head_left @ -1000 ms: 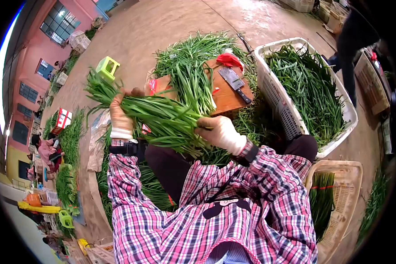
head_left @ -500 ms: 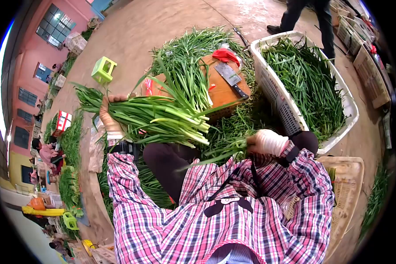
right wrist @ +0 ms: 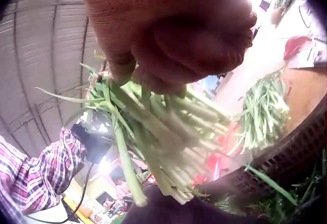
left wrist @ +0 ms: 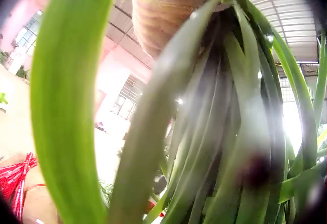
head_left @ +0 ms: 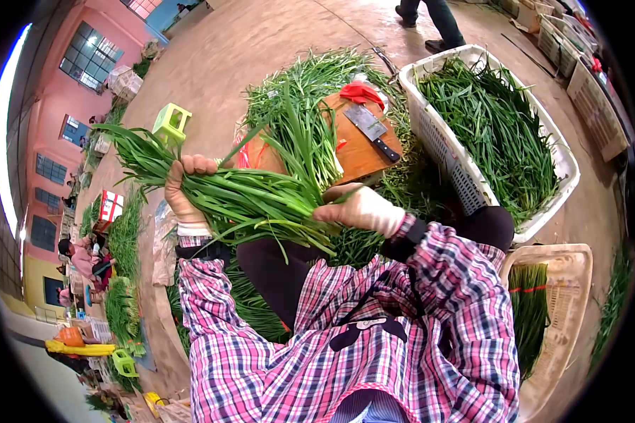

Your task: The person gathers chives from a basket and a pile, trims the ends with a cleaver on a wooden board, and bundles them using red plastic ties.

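My left hand grips a thick bunch of garlic chives around its leafy part, leaf tips fanning out beyond the fist. In the left wrist view long flat leaves hang below the hand and fill much of the picture. At the pale stem end, my right hand has its fingers curled and pinches stalks there. The right wrist view shows those cut white stem ends spreading beneath the fingers. Beyond the bunch, another heap of chives lies across a wooden board.
A cleaver and a red cloth lie on the board. To the right stand a white crate full of greens and a tan crate with tied bunches. A green stool is at left; a person's legs show behind.
The right hand swung away to the right with a few loose stalks, then came back to the stem end. The left hand keeps its hold. The person behind has walked leftward.
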A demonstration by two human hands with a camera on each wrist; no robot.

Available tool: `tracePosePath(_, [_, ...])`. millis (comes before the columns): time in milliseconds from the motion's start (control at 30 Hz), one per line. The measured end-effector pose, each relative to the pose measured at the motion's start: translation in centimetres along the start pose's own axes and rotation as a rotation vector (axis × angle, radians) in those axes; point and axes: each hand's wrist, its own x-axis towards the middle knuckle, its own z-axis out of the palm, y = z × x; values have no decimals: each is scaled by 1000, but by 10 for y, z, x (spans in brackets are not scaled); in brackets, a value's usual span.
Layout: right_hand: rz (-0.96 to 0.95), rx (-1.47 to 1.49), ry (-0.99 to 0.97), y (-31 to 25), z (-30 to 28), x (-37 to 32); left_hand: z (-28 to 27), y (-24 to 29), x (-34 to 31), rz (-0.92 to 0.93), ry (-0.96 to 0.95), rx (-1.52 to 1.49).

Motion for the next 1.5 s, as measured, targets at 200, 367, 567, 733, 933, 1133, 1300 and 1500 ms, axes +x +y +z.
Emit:
tracePosePath(200, [217,650,-78,-1,8,-8,-7,1,-3,5,-75,-45])
tracePosePath(367, [103,699,-232,53,-26,-45,-28,17,-14,57,-138,-96])
tracePosePath(567, [261,-370,-230,106,-66,-58,-33,17,-16,26,-229,-178])
tracePosePath(733, [200,-853,-266,60,-67,-62,-24,21,-15,31,-273,-180])
tracePosePath(933, [-68,-2,-130,50,-16,-14,2,9,-10,5,-327,-192])
tracePosePath(1133, [121,596,9,13,33,2,26,-2,-8,-6,-375,-165])
tracePosePath(1300, [206,984,164,23,45,-1,32,-4,-11,16,-361,-133])
tracePosePath(1500, [114,1477,221,89,38,-10,19,8,-19,55,-307,-141])
